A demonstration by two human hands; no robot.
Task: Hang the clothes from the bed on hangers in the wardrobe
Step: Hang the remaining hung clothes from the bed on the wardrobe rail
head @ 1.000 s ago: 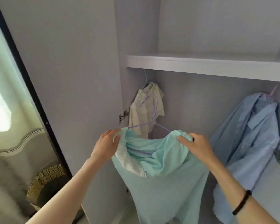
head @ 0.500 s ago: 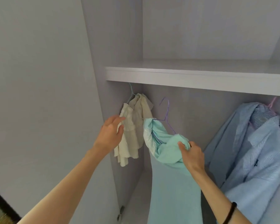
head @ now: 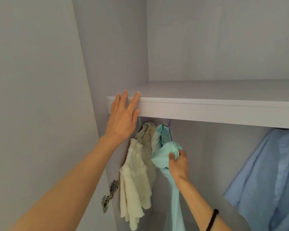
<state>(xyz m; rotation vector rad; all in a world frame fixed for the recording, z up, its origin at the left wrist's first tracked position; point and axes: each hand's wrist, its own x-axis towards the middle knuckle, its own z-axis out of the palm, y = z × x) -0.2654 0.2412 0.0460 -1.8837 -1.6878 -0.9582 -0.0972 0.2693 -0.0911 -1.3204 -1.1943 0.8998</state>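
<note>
A mint-green garment point(head: 163, 152) on a purple hanger point(head: 170, 130) hangs just under the wardrobe shelf point(head: 207, 110). The hanger's hook goes up behind the shelf edge, where the rail is hidden. My right hand point(head: 178, 164) grips the bunched shoulder of the garment. My left hand point(head: 123, 117) lies flat with straight fingers against the left end of the shelf's front edge, holding nothing. A cream top point(head: 137, 172) hangs on a teal hanger point(head: 139, 123) right beside the mint garment, touching it.
A light blue shirt point(head: 270, 177) hangs at the right of the wardrobe. The open wardrobe door point(head: 32, 97) fills the left, with a metal hinge point(head: 110, 194) at its inner edge. The upper compartment above the shelf shows bare walls.
My view tilted up. My left hand rose from near the cream top to the shelf edge. My right hand lifted the mint garment so its hanger hook went up behind the shelf.
</note>
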